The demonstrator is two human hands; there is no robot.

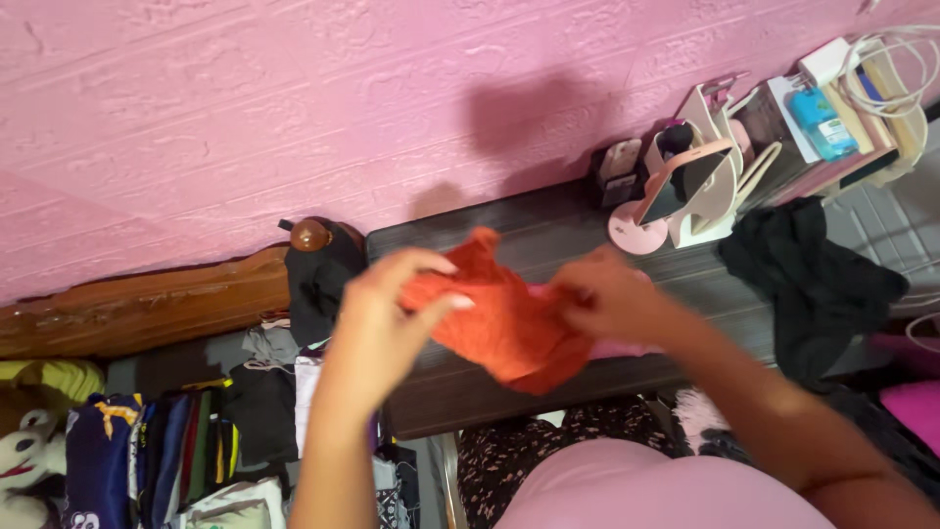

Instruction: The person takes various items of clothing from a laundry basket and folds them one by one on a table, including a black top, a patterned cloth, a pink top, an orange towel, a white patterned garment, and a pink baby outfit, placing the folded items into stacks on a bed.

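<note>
An orange knitted cloth [504, 318] hangs between both hands above a dark wooden table [548, 230]. My left hand [387, 313] grips its left edge with thumb and fingers. At the cloth's right edge, my right hand [607, 294] pinches it. A pink piece of fabric [627, 348] shows just under the right hand. Motion blurs both hands slightly.
A black garment [808, 279] lies on the table's right part. A pink stand mirror [685, 186], small bottles and a box with white cables [881, 69] stand at the back right. Folded clothes [186, 441] are stacked low left. A pink textured wall [245, 108] lies behind.
</note>
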